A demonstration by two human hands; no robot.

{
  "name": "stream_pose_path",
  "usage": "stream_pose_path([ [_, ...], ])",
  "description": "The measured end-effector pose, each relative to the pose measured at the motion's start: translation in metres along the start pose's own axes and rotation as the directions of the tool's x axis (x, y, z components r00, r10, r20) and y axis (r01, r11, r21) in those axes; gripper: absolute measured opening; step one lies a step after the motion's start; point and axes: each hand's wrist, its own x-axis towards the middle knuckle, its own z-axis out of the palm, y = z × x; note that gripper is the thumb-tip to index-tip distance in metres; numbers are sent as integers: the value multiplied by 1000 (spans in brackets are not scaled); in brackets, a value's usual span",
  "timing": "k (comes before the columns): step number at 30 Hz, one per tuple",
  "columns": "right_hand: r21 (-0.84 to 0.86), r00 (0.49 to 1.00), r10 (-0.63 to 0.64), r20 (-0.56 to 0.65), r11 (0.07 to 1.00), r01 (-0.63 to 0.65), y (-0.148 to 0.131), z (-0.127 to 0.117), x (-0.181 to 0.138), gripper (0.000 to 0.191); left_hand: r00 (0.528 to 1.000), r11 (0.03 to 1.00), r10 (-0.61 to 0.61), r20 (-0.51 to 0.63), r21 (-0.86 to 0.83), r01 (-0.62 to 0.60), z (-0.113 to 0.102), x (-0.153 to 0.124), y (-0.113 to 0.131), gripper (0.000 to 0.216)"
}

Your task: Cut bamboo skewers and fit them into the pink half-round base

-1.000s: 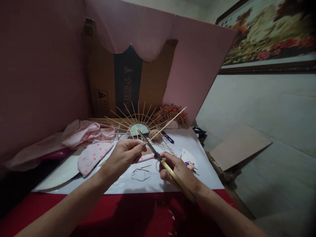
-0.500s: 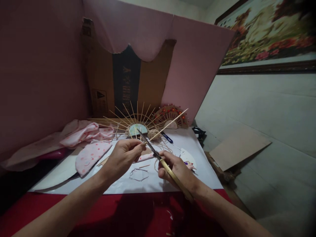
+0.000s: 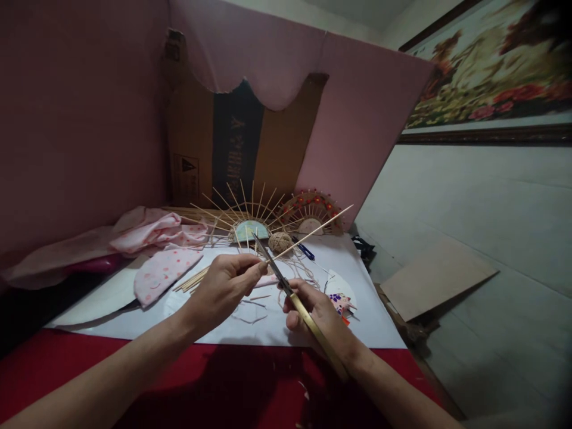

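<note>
Between its thumb and fingers my left hand (image 3: 236, 277) pinches a thin wooden stick (image 3: 313, 232), which slants up to the right. My right hand (image 3: 313, 307) is closed on gold-handled scissors (image 3: 298, 305), whose blades lie against the stick close to my left fingertips. Past the blades stands a half-round, light-blue piece (image 3: 251, 230) with sticks fanning out from it. A ball of twine (image 3: 280, 242) sits beside it, loose strands trailing. Under my left hand lies a small bundle of sticks (image 3: 190, 280).
Pink dotted fabric (image 3: 165, 271) lies on the left of the white sheet (image 3: 210, 333). A blue cutter (image 3: 305, 250) rests right of the twine. Behind stands a red-decorated fan-shaped piece (image 3: 313, 205), before a cardboard panel (image 3: 192, 125). Red cloth (image 3: 214, 381) covers the near edge.
The view has shifted slightly. Both hands keep their holds on the stick and the scissors, with the blades still at the stick.
</note>
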Motion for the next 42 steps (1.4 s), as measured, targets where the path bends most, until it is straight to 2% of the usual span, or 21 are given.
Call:
stream_pose_path([
  [5, 36, 1000, 11, 11, 999, -11, 1, 1, -3, 41, 996, 996, 62, -61, 64, -58, 1, -5, 1, 31],
  [9, 48, 1000, 9, -3, 999, -8, 0, 3, -5, 41, 992, 996, 85, -93, 21, -84, 3, -7, 2, 29],
  [16, -8, 998, -22, -52, 1000, 22, 0, 5, -5, 37, 996, 980, -58, 74, -185, 71, -1, -4, 3, 28],
  [23, -8, 999, -36, -41, 999, 35, 2, 6, -6, 39, 951, 893, -211, 224, -352, 281, -9, -3, 3, 30],
  [29, 1, 999, -41, -21, 999, 41, 6, 5, -5, 41, 923, 811, -221, 315, -466, 353, -11, -3, 0, 27],
  [34, 20, 999, -35, -20, 999, 35, 5, 5, -6, 39, 904, 776, -225, 365, -494, 393, -9, -3, -4, 28],
  [36, 60, 1000, -4, -21, 998, 5, 5, 6, -6, 38, 921, 809, -214, 324, -470, 353, -8, -2, -3, 29],
  [39, 142, 999, 38, -10, 989, -36, 6, 8, -7, 31, 976, 909, -158, 153, -364, 204, -5, -2, -1, 29],
  [42, 154, 999, 43, -24, 987, -39, 8, 8, -7, 24, 995, 967, -89, 53, -233, 99, -4, -1, 1, 28],
])
